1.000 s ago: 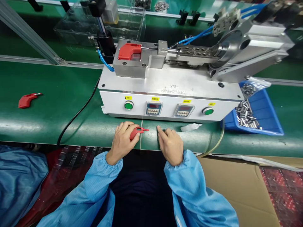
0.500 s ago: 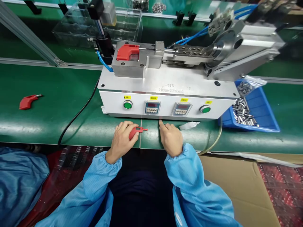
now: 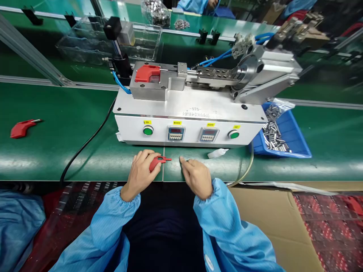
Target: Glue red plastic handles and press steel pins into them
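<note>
My left hand (image 3: 140, 172) rests on the green bench, its fingers closed round a small red plastic part (image 3: 157, 161) whose thin tip points right. My right hand (image 3: 195, 175) lies beside it on the bench with fingers loosely curled; whether anything is in them is hidden. Both hands sit just in front of a white machine (image 3: 187, 113) with two green buttons and two digital counters. Another red part (image 3: 147, 73) sits in the machine's metal fixture at its top left. A further red part (image 3: 21, 127) lies alone on the belt at the far left.
A blue bin (image 3: 286, 132) of small metal pins stands right of the machine. A black cable (image 3: 85, 145) runs across the belt. A clear tray (image 3: 93, 41) sits behind. A cardboard box (image 3: 272, 223) is at lower right. Another person's blue sleeve (image 3: 195, 4) shows at the top.
The view has tilted and pulled back a little, so the machine looks farther off. My right hand moved slightly forward and back again; my left hand keeps its hold on the red part.
</note>
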